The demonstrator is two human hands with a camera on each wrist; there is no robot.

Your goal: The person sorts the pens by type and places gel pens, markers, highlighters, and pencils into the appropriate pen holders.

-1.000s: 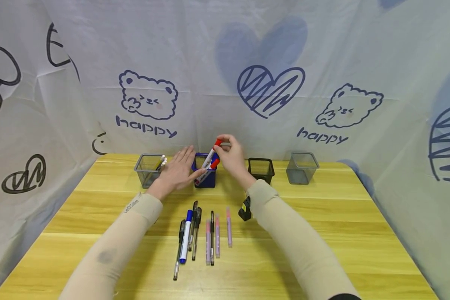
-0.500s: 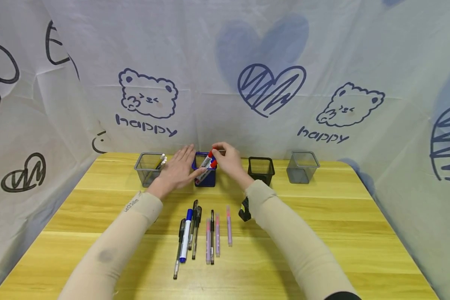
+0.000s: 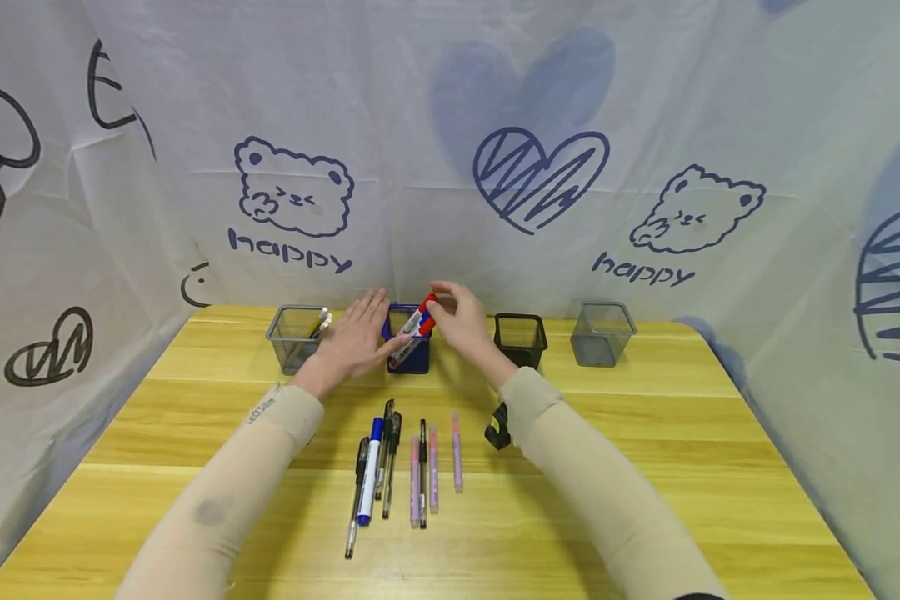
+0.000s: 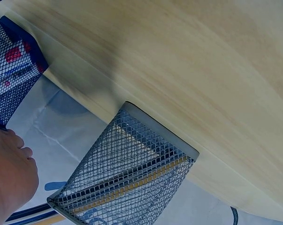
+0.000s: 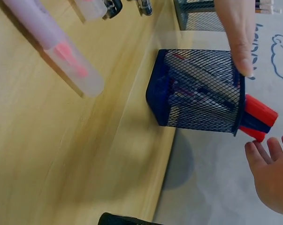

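Note:
A blue mesh pen holder (image 3: 408,358) stands at the back of the table. Red-capped markers (image 3: 414,323) and a blue-capped one lean inside it, caps above the rim. My left hand (image 3: 348,337) lies with straight fingers beside the holder, its thumb at the rim. Just above the caps is my right hand (image 3: 461,321). In the right wrist view, that hand's fingers (image 5: 256,157) are spread and relaxed close to a red cap (image 5: 261,110), with nothing between them and the thumb.
Left is a grey mesh holder (image 4: 132,164) with pencils; right are a black mesh holder (image 3: 521,342) and another grey one (image 3: 603,337). Black pens (image 3: 392,462), a blue-capped marker (image 3: 371,471) and purple-pink pens (image 3: 457,454) lie in front. A patterned cloth (image 3: 420,150) hangs behind.
The right hand has lowered a red-capped marker deeper into the blue holder, then let go and shifted slightly right. The left hand has stayed in place.

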